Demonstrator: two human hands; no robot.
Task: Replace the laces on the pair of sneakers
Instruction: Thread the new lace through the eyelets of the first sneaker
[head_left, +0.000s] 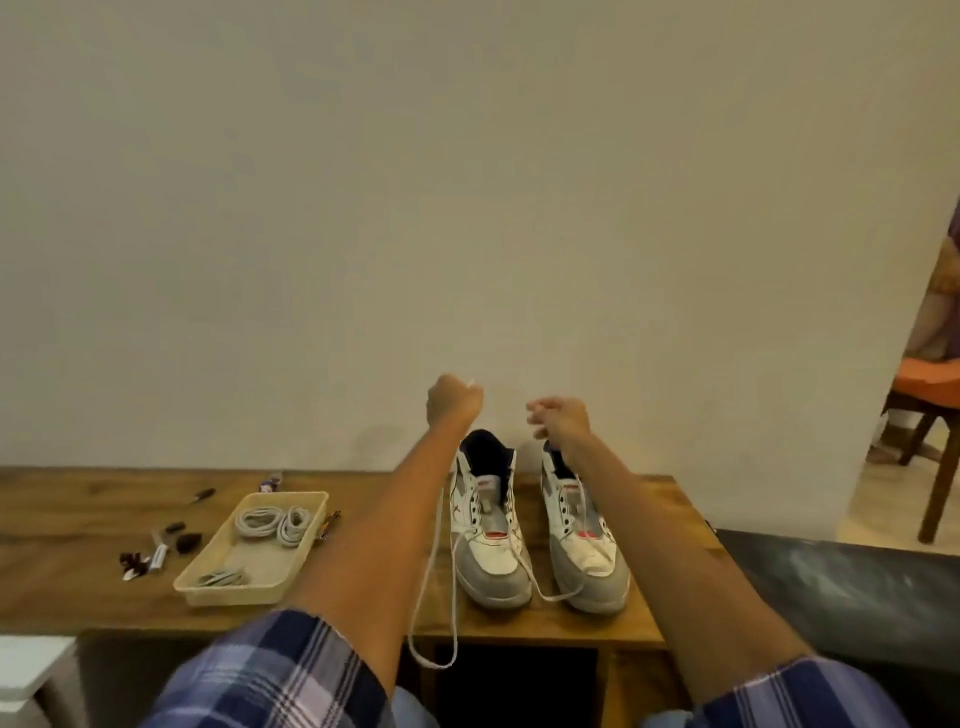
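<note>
Holding: our left hand (454, 399) is raised above the table, fingers curled into a fist round the end of the long white shoelace (425, 582), whose tip pokes out at the top of the fist.
Right hand: our right hand (561, 420) is lifted over the right shoe, fingers loosely curled and pinching a white lace end; how firmly it pinches we cannot tell.
Lace path: from the left fist the shoelace drops along our forearm, loops below the near edge of the table and climbs back to the left shoe.
Left shoe: the white and grey leather sneaker with red accents (488, 525) stands upright on the wooden table (78, 525), toe toward us, tongue up, upper eyelets bare.
Right shoe: the matching white and grey sneaker (584, 540) stands just beside it on the right, a lace strand running from its eyelets up to our right hand; another strand lies across the table between the 2 toes.
Tray: the cream plastic basket tray (306, 525) sits left of the shoes and holds 3 coiled bundles of pale laces (272, 522).
Small items: dark bits and a pen-like tool (158, 548) lie left of the tray.
Sleeves: blue plaid sleeves (270, 675) cover our upper arms.
Far right: a wooden chair with an orange seat (930, 410) stands beyond the wall.
</note>
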